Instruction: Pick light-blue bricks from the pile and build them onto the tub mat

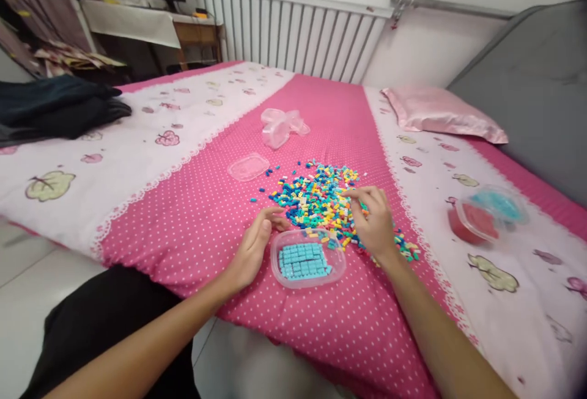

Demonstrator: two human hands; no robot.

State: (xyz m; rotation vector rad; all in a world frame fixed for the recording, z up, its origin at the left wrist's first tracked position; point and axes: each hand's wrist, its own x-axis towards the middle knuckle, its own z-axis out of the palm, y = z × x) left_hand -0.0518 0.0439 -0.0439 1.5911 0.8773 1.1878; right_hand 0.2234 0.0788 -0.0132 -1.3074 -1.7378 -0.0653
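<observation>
A loose heap of small multicoloured building bricks [316, 194] lies on the pink polka-dot bedspread. In front of it stands a clear plastic container [340, 264] with light-blue bricks [302, 261] laid in neat rows. My left hand [257, 240] rests at the container's left side, fingers loosely curved toward the heap and thumb apart, with nothing seen in it. Over the right part of the heap, my right hand [373, 219] has its fingertips drawn together in a pinch. Whatever is between those fingertips is too small to make out.
A clear lid [248, 167] and stacked empty containers [282, 127] lie beyond the heap. On the right are a container of red bricks [472, 222] and one of blue bricks [502, 203]. A pink pillow [444, 112] and dark clothes [59, 109] lie farther out.
</observation>
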